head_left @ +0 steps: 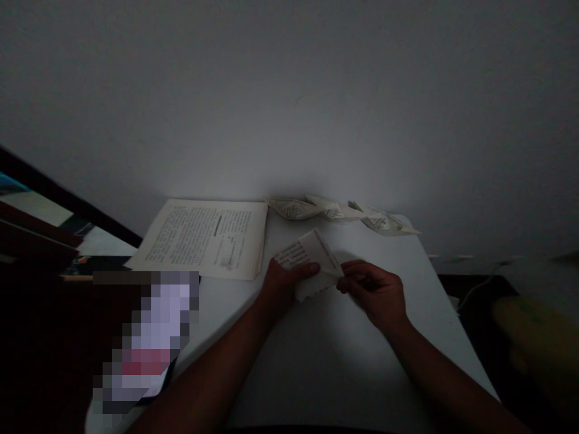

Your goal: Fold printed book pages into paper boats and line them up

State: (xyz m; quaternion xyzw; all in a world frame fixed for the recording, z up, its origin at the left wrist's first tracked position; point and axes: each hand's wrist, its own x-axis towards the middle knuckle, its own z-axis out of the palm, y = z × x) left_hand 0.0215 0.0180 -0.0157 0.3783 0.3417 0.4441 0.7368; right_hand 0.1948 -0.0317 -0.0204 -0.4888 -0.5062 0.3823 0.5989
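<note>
A small folded piece of printed paper (312,260) is held above the white table (325,355) between both hands. My left hand (281,282) grips its left side, thumb on top. My right hand (376,292) pinches its right edge with the fingers closed. Both forearms reach in from the bottom of the view.
A stack of printed pages (203,237) lies at the table's back left. Several folded paper pieces (339,211) sit in a row along the grey wall. A blurred patch (147,337) covers something at the left edge. Dark furniture stands left; a yellowish object (534,325) lies right.
</note>
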